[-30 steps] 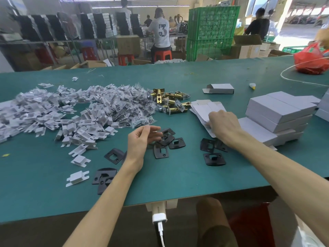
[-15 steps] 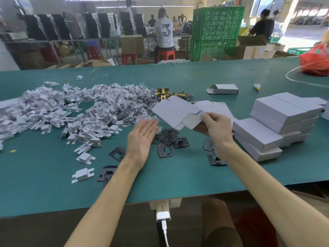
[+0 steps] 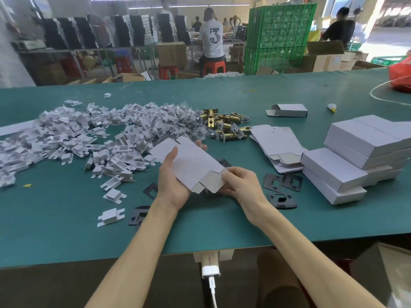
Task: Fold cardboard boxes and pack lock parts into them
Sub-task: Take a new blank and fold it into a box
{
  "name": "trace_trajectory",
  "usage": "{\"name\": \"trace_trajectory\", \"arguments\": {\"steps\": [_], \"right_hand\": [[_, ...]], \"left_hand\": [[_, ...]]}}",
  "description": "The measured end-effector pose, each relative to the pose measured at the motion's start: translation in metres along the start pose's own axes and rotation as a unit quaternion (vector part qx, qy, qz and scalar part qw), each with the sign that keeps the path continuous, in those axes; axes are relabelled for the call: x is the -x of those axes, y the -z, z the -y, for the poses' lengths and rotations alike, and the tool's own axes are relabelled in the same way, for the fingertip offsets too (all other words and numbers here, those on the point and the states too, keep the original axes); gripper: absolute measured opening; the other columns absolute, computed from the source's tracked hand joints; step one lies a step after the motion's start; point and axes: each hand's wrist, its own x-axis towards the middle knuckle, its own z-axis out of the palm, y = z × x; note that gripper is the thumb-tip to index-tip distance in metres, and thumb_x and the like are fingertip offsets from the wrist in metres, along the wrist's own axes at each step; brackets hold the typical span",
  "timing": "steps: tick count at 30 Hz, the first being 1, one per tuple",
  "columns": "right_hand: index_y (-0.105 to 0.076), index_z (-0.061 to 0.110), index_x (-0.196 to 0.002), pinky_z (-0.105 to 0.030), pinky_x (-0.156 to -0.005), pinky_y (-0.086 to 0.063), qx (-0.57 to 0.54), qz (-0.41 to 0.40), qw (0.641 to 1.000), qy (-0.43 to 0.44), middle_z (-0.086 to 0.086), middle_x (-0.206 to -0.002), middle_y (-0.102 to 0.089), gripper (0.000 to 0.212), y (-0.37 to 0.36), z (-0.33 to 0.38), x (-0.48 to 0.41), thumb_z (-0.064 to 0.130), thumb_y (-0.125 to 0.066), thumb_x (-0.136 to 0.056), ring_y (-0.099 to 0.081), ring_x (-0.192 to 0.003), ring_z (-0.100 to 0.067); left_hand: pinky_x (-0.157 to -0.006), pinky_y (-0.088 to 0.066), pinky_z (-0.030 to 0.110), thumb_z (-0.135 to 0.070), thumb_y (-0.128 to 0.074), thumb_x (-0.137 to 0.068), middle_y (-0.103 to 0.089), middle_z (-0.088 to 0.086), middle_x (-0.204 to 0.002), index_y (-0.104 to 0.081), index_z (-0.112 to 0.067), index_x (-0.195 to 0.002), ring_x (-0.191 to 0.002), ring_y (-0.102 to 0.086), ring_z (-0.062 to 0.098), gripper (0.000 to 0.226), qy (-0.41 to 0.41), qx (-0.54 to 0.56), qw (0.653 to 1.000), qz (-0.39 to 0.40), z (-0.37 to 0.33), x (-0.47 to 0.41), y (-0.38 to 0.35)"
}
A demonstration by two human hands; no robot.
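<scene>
A flat unfolded white cardboard box (image 3: 191,164) is held above the green table (image 3: 66,230) between both hands. My left hand (image 3: 173,185) supports it from beneath, thumb on top. My right hand (image 3: 241,185) pinches its near flap. A stack of flat box blanks (image 3: 275,143) lies to the right. Brass latch parts (image 3: 224,126) sit behind. Black strike plates (image 3: 280,185) lie scattered under and beside my hands. Bagged screws (image 3: 178,125) and white plastic inserts (image 3: 66,138) form a big heap at left.
Folded white boxes (image 3: 355,156) are stacked at the right. One part-folded box (image 3: 288,110) lies farther back. A red bag (image 3: 400,76) and white cord sit at the far right. A charger (image 3: 210,270) hangs at the near table edge. People work beyond the table.
My right hand lifted a flat box off the stack and carried it left to the middle. My left hand turned palm up and took hold of it from below.
</scene>
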Motion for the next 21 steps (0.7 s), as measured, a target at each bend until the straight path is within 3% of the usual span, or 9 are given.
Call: {"name": "trace_trajectory", "arguments": {"steps": [5,12,17,21], "right_hand": [[-0.065,0.008,-0.114,-0.03,-0.067,-0.058,-0.057,0.058,0.997,0.003,-0.006,-0.099,-0.074,0.033,-0.014,-0.004,-0.002,-0.011,-0.059,-0.088,-0.069,-0.083,-0.018],[-0.063,0.008,-0.121,-0.046,-0.09,-0.054,-0.037,0.032,0.999,0.018,-0.016,-0.112,-0.073,0.039,-0.018,-0.016,-0.004,-0.009,-0.068,-0.085,-0.068,-0.097,-0.026],[-0.064,0.01,-0.112,-0.041,-0.087,-0.057,-0.063,0.022,0.998,0.021,-0.012,-0.108,-0.075,0.032,-0.017,-0.018,-0.004,-0.007,-0.069,-0.086,-0.07,-0.095,-0.025],[-0.061,0.003,-0.121,-0.039,-0.086,-0.06,-0.125,0.04,0.991,-0.013,-0.012,-0.113,-0.075,0.036,-0.012,-0.013,-0.004,-0.003,-0.071,-0.087,-0.073,-0.097,-0.025]], "left_hand": [[-0.12,-0.037,0.053,-0.025,-0.046,-0.107,-0.058,0.022,-0.144,-0.05,0.0,-0.15,-0.132,-0.056,0.034,0.049,-0.004,-0.027,0.999,0.031,0.0,0.001,0.003],[-0.122,-0.035,0.051,-0.02,-0.047,-0.106,-0.054,0.019,-0.141,-0.051,-0.006,-0.146,-0.13,-0.051,0.032,0.043,0.002,-0.029,0.997,0.074,-0.001,0.002,0.001],[-0.111,-0.046,0.051,-0.034,-0.053,-0.106,-0.047,0.023,-0.156,-0.036,0.0,-0.157,-0.145,-0.047,0.037,0.064,-0.023,-0.04,0.993,0.113,-0.005,0.004,-0.002],[-0.118,-0.039,0.054,-0.046,-0.06,-0.098,-0.028,0.027,-0.165,-0.029,-0.002,-0.16,-0.15,-0.036,0.04,0.082,-0.037,-0.09,0.979,0.177,-0.005,0.005,-0.003]]}}
